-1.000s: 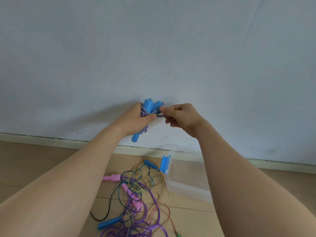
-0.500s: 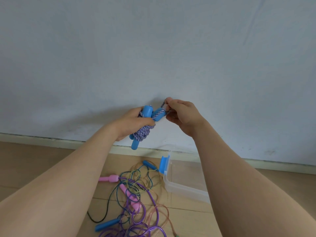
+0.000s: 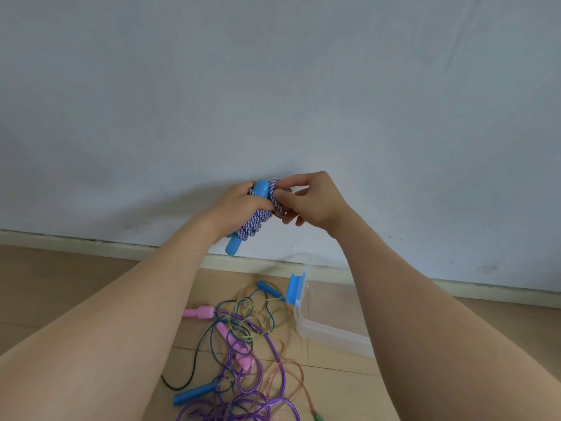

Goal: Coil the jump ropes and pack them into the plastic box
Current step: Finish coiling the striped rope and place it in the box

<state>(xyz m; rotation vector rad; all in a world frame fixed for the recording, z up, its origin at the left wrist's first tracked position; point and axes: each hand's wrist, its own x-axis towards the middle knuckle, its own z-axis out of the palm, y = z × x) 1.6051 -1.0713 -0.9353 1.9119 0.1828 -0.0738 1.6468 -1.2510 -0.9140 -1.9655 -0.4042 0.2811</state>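
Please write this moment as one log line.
step: coiling | left hand: grips braided rope bundle | right hand: pinches its loop | plastic box: on floor

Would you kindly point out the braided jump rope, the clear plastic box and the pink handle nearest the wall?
braided jump rope (image 3: 258, 220): head view, on the wound blue-and-white coils.
clear plastic box (image 3: 331, 337): head view, on its near wall.
pink handle (image 3: 198, 312): head view, on its middle.

no readable text, labels, brands, numbers or signs, none on the coiled rope (image 3: 258, 221), none on the loose ropes (image 3: 235, 344), none on the box (image 3: 334, 337), none on the wall (image 3: 273, 86)
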